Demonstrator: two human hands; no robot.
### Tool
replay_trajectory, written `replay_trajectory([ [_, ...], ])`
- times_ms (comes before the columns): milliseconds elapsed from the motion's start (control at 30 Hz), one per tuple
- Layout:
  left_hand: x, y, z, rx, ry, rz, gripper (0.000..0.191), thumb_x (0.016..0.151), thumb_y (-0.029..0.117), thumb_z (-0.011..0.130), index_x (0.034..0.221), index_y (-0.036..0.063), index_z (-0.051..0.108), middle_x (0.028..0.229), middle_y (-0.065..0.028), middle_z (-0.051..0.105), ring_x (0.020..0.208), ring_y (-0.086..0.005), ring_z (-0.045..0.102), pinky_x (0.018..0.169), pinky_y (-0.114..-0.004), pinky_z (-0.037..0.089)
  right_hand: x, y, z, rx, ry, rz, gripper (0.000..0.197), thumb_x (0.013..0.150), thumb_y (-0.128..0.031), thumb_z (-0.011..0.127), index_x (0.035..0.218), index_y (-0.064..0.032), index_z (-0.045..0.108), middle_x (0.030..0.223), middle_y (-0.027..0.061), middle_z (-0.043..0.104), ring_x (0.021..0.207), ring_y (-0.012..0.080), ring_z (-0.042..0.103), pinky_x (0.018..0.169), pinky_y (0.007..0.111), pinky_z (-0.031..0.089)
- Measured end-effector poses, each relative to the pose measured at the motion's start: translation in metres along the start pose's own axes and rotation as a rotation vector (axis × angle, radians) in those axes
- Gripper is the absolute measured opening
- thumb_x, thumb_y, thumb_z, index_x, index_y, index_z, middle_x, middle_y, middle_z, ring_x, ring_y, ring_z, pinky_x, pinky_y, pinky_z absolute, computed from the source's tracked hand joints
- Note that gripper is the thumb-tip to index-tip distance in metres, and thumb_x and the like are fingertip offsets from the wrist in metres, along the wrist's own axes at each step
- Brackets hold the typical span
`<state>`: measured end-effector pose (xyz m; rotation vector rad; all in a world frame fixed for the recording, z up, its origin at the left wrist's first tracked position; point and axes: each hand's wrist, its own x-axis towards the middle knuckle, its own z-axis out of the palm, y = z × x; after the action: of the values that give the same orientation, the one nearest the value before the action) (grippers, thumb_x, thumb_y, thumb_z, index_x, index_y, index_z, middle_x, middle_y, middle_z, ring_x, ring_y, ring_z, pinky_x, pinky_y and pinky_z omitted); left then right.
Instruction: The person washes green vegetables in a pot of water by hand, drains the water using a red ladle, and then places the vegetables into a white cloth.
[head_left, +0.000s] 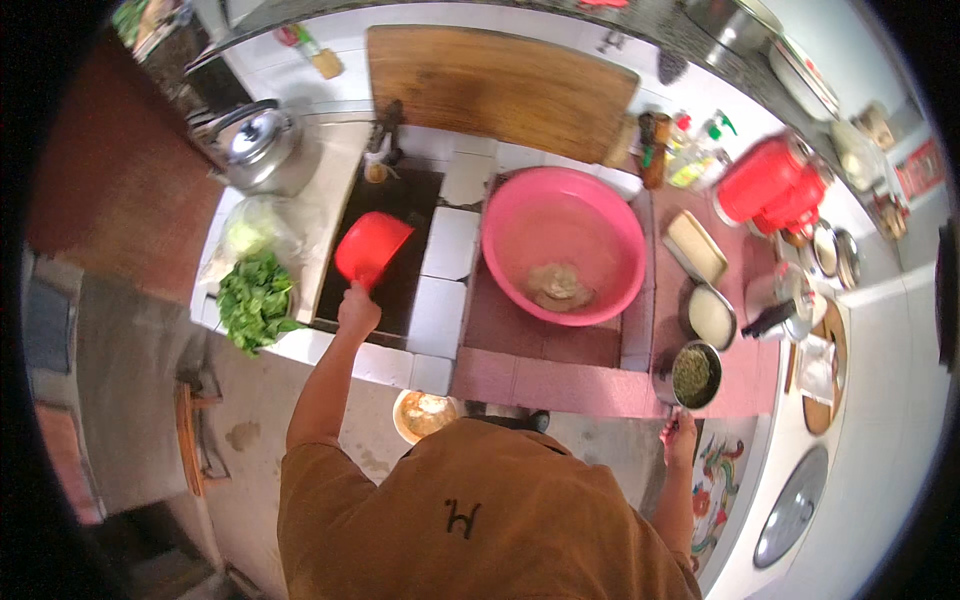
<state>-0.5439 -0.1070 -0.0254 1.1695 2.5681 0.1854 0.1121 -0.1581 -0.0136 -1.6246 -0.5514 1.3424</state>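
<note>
My left hand grips the handle of a red plastic water dipper, which is over a dark rectangular basin set in the tiled counter. Off to the right, my right hand holds a metal saucepan by its handle at the counter's front edge. Chopped-looking green matter lies in the pan. Between the two hands, a pink plastic washbasin stands in a reddish tiled recess. It holds cloudy liquid with a pale lump near its front side.
Leafy greens, a bagged pale vegetable and a metal kettle crowd the left. A wooden board leans on the back wall. Rightward are red thermos flasks and a pan of white contents. A bucket sits on the floor.
</note>
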Motion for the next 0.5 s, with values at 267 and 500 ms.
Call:
replay_trajectory([
  [267,0.071,-0.089,0.088,-0.723,-0.253,-0.227,0.008,0.077,0.008,0.051,0.075,0.0014,0.054,0.059,-0.0112,0.050,0.046,-0.0224,0.048,0.037,-0.037,0.035,0.016,-0.023,0.020,-0.186,-0.037,0.025,0.019,0.088,-0.024,0.046,0.075,-0.0119,0.051,0.063,-0.0017,0.048,0.052,0.0090,0.045,0.046,0.023,0.037],
  [500,0.008,-0.029,-0.017,-1.218,-0.382,-0.373,0.010,0.079,0.011,0.054,0.072,0.0078,0.050,0.058,-0.0036,0.048,0.043,-0.0140,0.045,0.033,-0.026,0.034,0.006,-0.016,-0.001,-0.070,-0.057,0.062,0.018,0.090,-0.025,0.048,0.080,-0.0110,0.054,0.062,-0.0026,0.048,0.052,0.0076,0.045,0.047,0.022,0.039],
])
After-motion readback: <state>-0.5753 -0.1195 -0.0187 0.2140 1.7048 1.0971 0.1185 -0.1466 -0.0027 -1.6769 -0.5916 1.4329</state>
